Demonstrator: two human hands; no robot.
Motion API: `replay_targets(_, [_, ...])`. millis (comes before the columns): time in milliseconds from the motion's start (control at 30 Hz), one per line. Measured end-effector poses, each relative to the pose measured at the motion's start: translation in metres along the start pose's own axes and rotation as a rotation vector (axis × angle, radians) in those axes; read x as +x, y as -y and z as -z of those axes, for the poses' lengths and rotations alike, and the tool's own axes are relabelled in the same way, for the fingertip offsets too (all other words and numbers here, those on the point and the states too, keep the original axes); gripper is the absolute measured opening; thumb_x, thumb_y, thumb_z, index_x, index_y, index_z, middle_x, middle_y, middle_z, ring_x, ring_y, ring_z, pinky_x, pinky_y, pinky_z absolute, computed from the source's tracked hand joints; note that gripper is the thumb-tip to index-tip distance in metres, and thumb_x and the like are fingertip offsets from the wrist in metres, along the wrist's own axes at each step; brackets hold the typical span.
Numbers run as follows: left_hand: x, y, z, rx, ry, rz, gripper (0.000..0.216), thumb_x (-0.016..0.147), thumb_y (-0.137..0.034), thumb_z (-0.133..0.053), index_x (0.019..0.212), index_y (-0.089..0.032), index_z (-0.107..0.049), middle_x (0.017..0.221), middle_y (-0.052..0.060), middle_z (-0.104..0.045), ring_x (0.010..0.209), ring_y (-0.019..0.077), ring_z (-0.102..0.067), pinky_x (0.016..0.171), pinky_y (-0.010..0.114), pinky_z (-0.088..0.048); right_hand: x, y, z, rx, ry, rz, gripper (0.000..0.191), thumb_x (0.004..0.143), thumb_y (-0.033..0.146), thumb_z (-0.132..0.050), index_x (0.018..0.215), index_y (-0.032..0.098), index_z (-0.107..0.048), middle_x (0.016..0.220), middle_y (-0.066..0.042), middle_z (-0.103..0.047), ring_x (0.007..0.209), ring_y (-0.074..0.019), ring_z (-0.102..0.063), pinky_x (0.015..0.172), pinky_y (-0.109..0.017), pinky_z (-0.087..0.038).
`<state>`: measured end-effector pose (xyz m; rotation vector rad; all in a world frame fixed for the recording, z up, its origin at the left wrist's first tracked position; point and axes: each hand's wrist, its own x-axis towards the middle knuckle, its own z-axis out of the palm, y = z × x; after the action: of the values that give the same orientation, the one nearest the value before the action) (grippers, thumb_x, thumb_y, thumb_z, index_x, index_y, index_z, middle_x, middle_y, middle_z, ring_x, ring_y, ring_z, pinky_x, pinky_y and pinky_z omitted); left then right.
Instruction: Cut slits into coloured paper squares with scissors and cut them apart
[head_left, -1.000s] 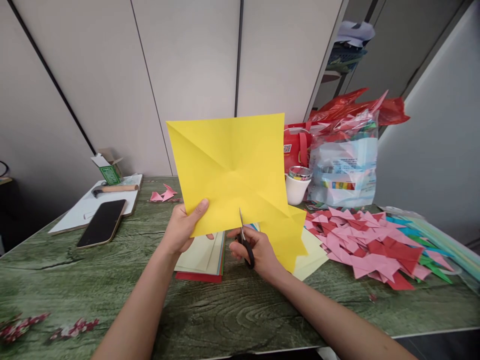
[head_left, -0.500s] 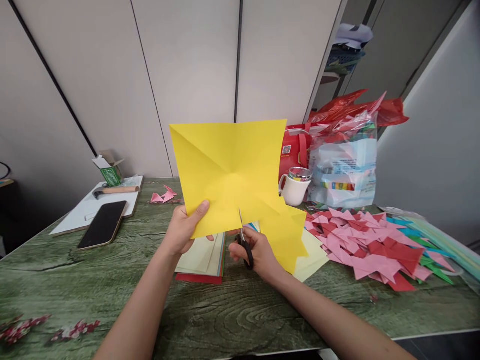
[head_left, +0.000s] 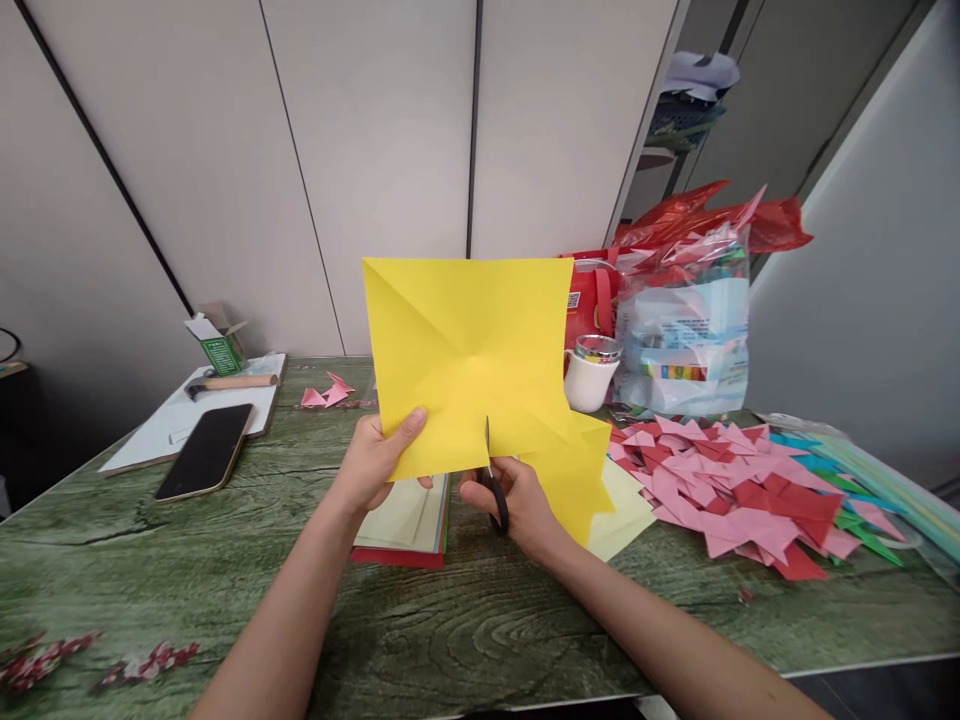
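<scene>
A creased sheet of yellow paper (head_left: 469,340) is held up in front of me. My left hand (head_left: 379,455) pinches its lower left corner, thumb on the near face. My right hand (head_left: 514,500) grips black-handled scissors (head_left: 496,502), whose blade points up across the sheet's bottom edge near the middle. Behind and below the sheet, more yellow paper (head_left: 574,480) with a notched, pointed edge lies over pale sheets (head_left: 626,515). Under my hands rests a stack of coloured paper (head_left: 401,525), pale on top with red at the bottom.
Pink and red folded paper pieces (head_left: 720,480) are heaped on the right. Behind them stand a white mug (head_left: 592,378), a red bag (head_left: 592,295) and a filled plastic bag (head_left: 682,330). At left lie a phone (head_left: 206,450), a hammer (head_left: 232,382) and a small box (head_left: 219,345).
The yellow sheet's upper left corner has shifted right and its top edge sits slightly lower. Both hands have moved slightly right, the scissors staying at the bottom edge.
</scene>
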<state>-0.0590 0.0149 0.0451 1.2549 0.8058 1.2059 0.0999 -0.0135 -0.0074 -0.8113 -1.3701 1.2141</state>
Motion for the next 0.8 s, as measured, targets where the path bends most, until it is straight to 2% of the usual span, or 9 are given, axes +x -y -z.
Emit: replay_targets(800, [-0.0004,0.0007,-0.0003,0.001,-0.005,0.008,0.028,0.067,-0.033,-0.062,0.084,-0.010,-0.064,0.082,0.010,-0.065,0.051,0.0149,-0.058,0.031,0.025,-0.048,-0.0013,-0.0014,0.0007,-0.102,-0.064,-0.050,0.035,0.056,0.048,-0.065,0.061,0.017,-0.049,0.050,0.002,-0.050,0.047,-0.0101,-0.043,0.046,-0.023,-0.035])
